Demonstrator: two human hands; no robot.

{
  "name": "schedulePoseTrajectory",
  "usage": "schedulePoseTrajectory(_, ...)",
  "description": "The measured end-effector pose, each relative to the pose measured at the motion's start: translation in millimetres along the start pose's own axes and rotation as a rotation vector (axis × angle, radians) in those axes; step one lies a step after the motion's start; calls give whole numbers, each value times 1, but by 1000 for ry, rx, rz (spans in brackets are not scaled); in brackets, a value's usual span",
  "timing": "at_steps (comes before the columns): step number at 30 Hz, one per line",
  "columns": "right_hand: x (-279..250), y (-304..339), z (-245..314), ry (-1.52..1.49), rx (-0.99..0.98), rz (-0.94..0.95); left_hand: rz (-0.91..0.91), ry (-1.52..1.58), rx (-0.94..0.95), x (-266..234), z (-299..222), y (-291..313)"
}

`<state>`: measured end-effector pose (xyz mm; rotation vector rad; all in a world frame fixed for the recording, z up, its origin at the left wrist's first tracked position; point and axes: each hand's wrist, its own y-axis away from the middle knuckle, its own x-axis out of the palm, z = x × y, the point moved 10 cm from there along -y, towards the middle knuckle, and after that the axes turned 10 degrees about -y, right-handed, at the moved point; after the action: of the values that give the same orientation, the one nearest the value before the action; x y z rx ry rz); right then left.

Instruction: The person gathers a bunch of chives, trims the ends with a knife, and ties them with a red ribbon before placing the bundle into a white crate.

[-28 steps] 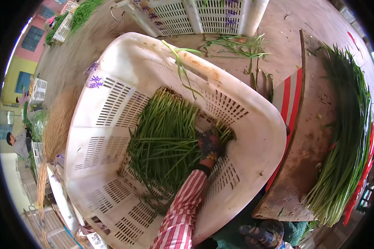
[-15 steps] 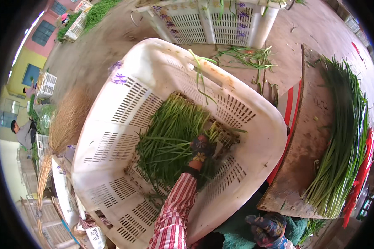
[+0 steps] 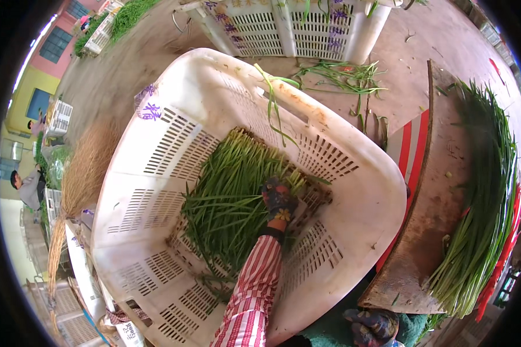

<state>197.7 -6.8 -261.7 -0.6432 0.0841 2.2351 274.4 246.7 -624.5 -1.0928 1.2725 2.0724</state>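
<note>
A large white plastic basket [image 3: 353, 231] with slotted walls stands before me, tilted in view. Many long green garlic chives [image 3: 231, 185] lie across its bottom, with pale cut ends along the far edge. My left hand [image 3: 279, 199], in a dark flowered glove below a red-striped sleeve, reaches inside. Its fingers are curled at the right side of the pile, around some stems, though the fingertips are partly hidden. At the lower right, outside the basket, my right hand [image 3: 373, 327], in a similar glove, is closed against teal cloth [image 3: 411, 327]; I cannot make out anything in it.
On the right, a worn wooden board [image 3: 417, 254] bears a long heap of chives [image 3: 480, 214], with red strips [image 3: 506, 248] beside it. Another white basket [image 3: 295, 34] and loose leaves [image 3: 341, 78] are beyond. A straw broom [image 3: 87, 173] stands left; people and crates are farther off.
My left hand stays closed at the chives and has shifted only slightly. The whole view has moved a little, so the basket appears slightly larger. My right hand sits slightly lower in view.
</note>
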Motion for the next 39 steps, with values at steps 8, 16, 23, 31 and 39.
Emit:
schedulePoseTrajectory(8, 0, -3, -10, -142, 81, -57, -502, -226, 34, 1, 1, -1)
schedulePoseTrajectory(16, -8, -9, -5, -8, 85, -11, 51, 22, -2, 33, -30, -59)
schedulePoseTrajectory(23, 18, -16, 2, -161, 15, 50, -729, -333, -77, 67, 62, -86)
schedulePoseTrajectory(31, 5, -11, -11, -81, 79, 26, -308, 221, 102, 9, -27, 4)
schedulePoseTrajectory(39, -1, -10, -23, -85, 117, 17, -368, 883, 200, 12, -50, -7)
